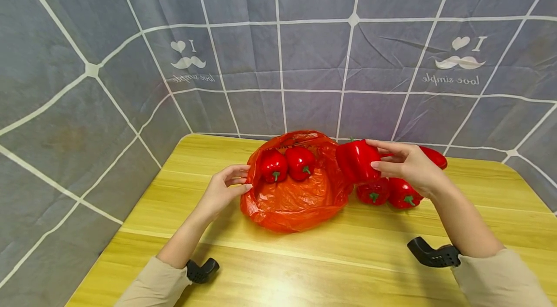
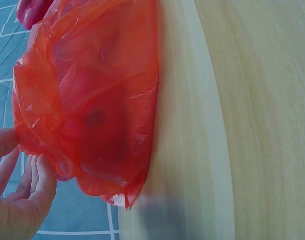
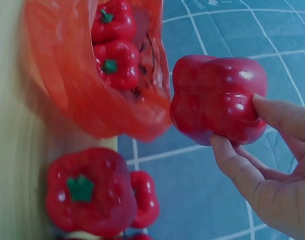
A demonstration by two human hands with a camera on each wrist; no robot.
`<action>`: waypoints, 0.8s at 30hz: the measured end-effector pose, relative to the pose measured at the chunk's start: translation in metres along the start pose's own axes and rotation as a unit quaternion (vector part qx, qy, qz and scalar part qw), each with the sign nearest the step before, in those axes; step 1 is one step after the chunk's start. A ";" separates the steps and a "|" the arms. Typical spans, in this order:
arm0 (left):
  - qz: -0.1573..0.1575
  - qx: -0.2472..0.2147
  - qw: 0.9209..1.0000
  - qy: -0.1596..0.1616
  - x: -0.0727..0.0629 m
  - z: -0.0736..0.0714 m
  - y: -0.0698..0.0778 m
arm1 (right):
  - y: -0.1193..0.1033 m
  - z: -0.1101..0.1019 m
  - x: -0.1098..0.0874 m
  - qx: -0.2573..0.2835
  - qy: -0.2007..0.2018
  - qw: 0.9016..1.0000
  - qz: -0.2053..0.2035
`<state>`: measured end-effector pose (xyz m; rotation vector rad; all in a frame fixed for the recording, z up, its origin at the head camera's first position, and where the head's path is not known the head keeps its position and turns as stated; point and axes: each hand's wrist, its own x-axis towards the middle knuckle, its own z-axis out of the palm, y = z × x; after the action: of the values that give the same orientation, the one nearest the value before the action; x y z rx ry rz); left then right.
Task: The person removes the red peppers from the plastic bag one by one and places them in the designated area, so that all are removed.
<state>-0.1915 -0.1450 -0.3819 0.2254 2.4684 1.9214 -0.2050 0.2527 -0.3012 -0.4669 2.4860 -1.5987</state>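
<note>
My left hand holds the left rim of an orange-red plastic bag with thumb and fingers. The bag lies on the table with its mouth spread wide. Two red bell peppers, one beside the other, sit inside with green stems showing. At the bag's right edge, my right hand grips another red bell pepper between thumb and fingers, raised above the table. Below that hand, more red bell peppers rest on the table, partly hidden in the head view.
The wooden table has its back edge against a grey tile-pattern curtain. A long red pepper-like thing lies behind the right hand, partly covered. Each wrist wears a black camera mount, the right one hanging above the tabletop.
</note>
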 end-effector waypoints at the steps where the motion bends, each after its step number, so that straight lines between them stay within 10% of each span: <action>1: 0.000 0.000 1.000 0.001 0.000 0.000 0.000 | 0.001 -0.003 -0.001 -0.001 0.003 1.000 -0.002; 24: 0.016 0.007 1.000 -0.003 -0.001 0.000 0.000 | 0.027 -0.057 -0.037 0.120 0.030 0.992 -0.018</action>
<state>-0.1907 -0.1457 -0.3823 0.2741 2.4910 1.9118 -0.1918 0.3244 -0.3035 -0.4374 2.2962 -1.9215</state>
